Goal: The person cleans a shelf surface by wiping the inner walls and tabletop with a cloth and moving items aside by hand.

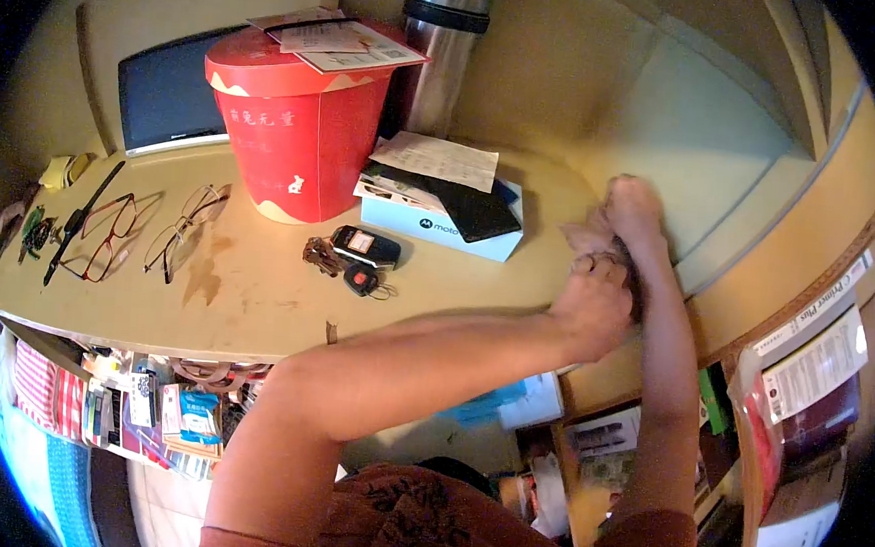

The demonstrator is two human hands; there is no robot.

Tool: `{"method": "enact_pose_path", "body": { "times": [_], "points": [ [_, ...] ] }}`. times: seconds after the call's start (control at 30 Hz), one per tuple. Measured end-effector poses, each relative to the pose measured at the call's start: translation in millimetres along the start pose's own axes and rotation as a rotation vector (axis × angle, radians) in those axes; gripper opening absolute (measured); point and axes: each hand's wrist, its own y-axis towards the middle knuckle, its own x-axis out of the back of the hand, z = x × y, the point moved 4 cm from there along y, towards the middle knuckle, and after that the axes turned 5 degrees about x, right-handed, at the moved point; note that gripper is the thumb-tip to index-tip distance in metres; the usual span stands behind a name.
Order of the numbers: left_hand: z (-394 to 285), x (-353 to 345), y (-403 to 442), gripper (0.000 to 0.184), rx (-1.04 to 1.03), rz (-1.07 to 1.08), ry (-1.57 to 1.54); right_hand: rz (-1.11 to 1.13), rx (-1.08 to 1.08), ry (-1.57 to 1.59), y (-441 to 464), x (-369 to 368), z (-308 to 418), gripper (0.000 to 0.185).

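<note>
Both hands are close together over the right end of the desk, near the wall. My left hand is closed, its knuckles up, just below the other hand. My right hand is closed too, its fingers curled in. A small tan, crumpled-looking piece shows beside the fingers, and something dark lies between the left hand and right wrist. Its kind is blurred and partly hidden by the hands. Left of them stands a white moto box with a black phone-like slab and a paper slip on top.
A red lidded bucket with cards on it stands before a metal cylinder and a dark screen. Keys, two pairs of glasses and a watch lie leftward. Books fill the right shelf.
</note>
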Motion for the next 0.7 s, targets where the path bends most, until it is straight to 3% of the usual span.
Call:
{"method": "enact_pose_path", "body": {
  "times": [0.07, 0.13, 0.2, 0.23, 0.43, 0.63, 0.7],
  "points": [
    [1, 3, 1, 0.031, 0.006, -0.047, 0.032, -0.063, 0.022, 0.035, 15, -13, -5, 0.013],
    [3, 5, 3, 0.033, 0.033, 0.062, -0.052, -0.126, 0.043, 0.075, 31, -37, -10, 0.014],
    [6, 7, 4, 0.035, 0.064, 0.014, -0.058, -0.394, 0.049, 0.075, 46, -43, -10, 0.013],
    [8, 10, 5, 0.036, 0.095, -0.034, -0.069, -0.400, 0.053, 0.075, 53, -41, -8, 0.013],
    [16, 16, 7, 0.040, 0.274, -0.057, -0.060, -0.244, 0.051, 0.100, 86, -58, 3, 0.016],
    [19, 11, 14, 0.041, 0.280, 0.024, 0.022, -0.172, 0.113, 0.049, 100, -65, 16, 0.014],
    [21, 10, 15, 0.041, 0.281, 0.042, 0.024, 0.058, 0.171, -0.064, 101, -59, 25, 0.013]
  ]
}}
